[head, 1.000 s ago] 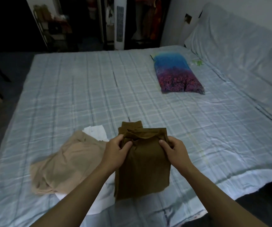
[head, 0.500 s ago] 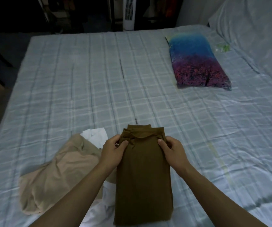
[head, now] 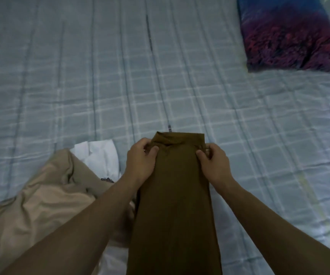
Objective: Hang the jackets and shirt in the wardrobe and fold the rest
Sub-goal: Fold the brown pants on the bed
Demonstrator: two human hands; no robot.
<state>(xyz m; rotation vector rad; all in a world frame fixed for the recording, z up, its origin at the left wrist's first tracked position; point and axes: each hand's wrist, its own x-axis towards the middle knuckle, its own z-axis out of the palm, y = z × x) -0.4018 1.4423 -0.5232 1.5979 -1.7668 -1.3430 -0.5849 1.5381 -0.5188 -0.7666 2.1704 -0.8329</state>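
Observation:
A dark brown garment (head: 177, 205), folded into a long narrow strip, lies on the bed in front of me. My left hand (head: 140, 161) pinches its top left corner, thumb on top of the cloth. My right hand (head: 212, 164) pinches the top right corner the same way. To the left lies a crumpled beige garment (head: 41, 203), partly under my left forearm. A white garment (head: 98, 157) sticks out from beneath the beige one.
The bed is covered by a pale blue checked sheet (head: 120, 86). A pillow (head: 291, 34) with a blue and purple print lies at the far right. The bed stretches bare beyond the clothes.
The view has dropped and come closer to the bed. The brown garment now lies longer and flatter, its lower end reaching the bottom of the view. Both hands keep their hold on its top corners.

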